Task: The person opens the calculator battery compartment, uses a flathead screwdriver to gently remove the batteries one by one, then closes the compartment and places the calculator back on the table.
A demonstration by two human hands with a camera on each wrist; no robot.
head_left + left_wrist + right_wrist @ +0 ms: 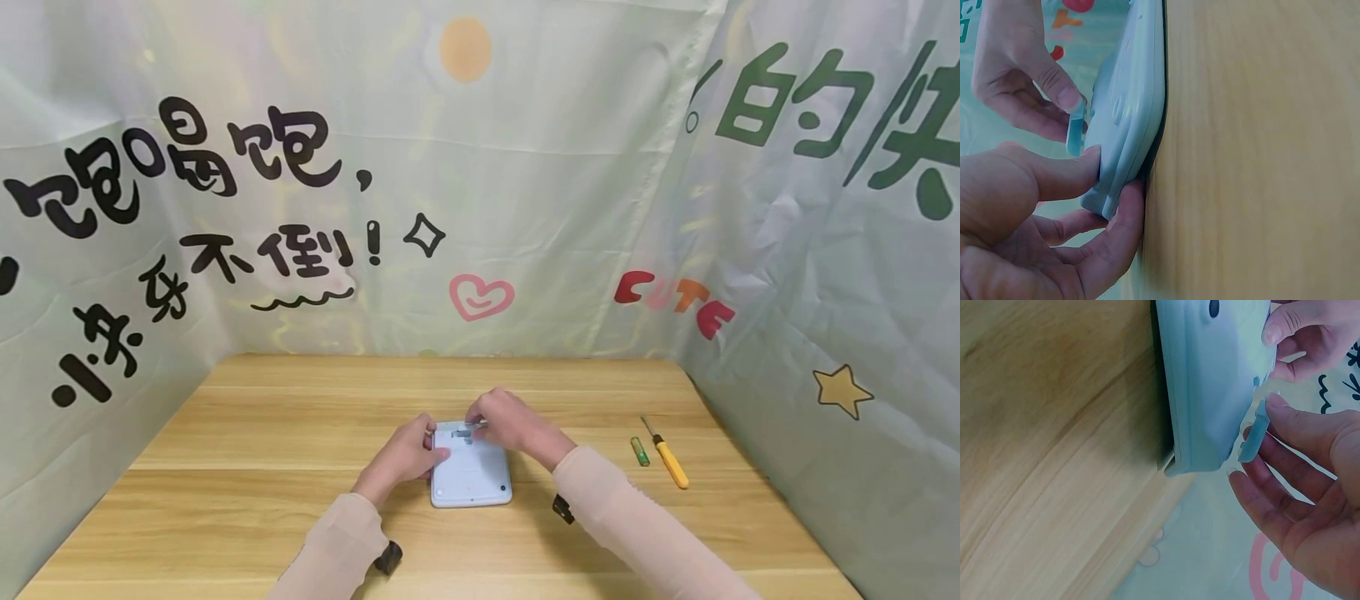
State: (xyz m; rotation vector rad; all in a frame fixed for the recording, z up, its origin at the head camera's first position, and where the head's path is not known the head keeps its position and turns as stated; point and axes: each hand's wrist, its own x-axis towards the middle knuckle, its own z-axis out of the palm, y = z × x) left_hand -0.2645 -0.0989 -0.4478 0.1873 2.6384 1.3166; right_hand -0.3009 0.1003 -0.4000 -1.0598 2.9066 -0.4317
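Note:
A flat light-blue device [471, 479] with rounded corners lies on the wooden table, a small recessed compartment [465, 434] showing near its far edge. My left hand [405, 454] grips its left side; in the left wrist view the thumb [1079, 172] presses on the upper face while fingers reach under the edge. Over the far right corner, my right hand [510, 421] pinches a small light-blue cover [1255, 434] between thumb and fingers. This cover stands tilted, close over the compartment, its colour matching the device.
To the right, a green battery [640, 451] lies beside a screwdriver [670, 461] with a yellow handle. Printed cloth walls [480, 208] enclose the wooden table [285, 433] at the back and both sides.

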